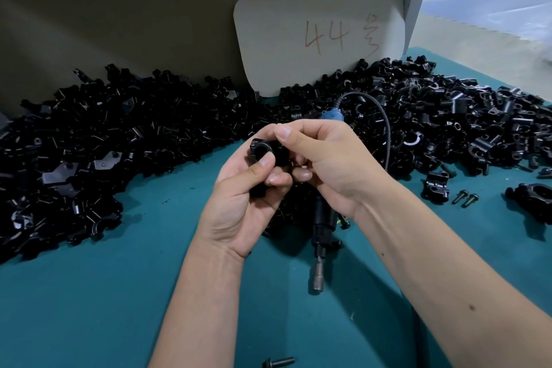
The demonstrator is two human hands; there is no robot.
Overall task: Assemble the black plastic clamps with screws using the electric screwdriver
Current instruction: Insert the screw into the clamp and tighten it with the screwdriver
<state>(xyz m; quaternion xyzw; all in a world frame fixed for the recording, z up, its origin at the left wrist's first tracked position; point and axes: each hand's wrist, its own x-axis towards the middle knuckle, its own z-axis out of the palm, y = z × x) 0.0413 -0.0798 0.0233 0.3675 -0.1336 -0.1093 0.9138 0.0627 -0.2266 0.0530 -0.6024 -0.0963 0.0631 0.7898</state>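
Left hand [239, 188] grips a clamp [265, 152] at centre; right hand [325, 164] pinches at it, perhaps seating a screw. Screwdriver [321, 224] lies unused beneath them; heaps of loose parts [89, 143] remain.

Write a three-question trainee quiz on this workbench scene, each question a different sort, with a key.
1. True or false: the electric screwdriver lies on the table, held by neither hand.
2. Multiple choice: the clamp is held by A) the left hand alone, B) both the left hand and the right hand, C) nobody.
3. Fill in: two loose screws lie on the table to the ____ of the right hand.

Key: 1 false, the right hand holds it along with the clamp, bit end pointing down; 2 B; 3 right.
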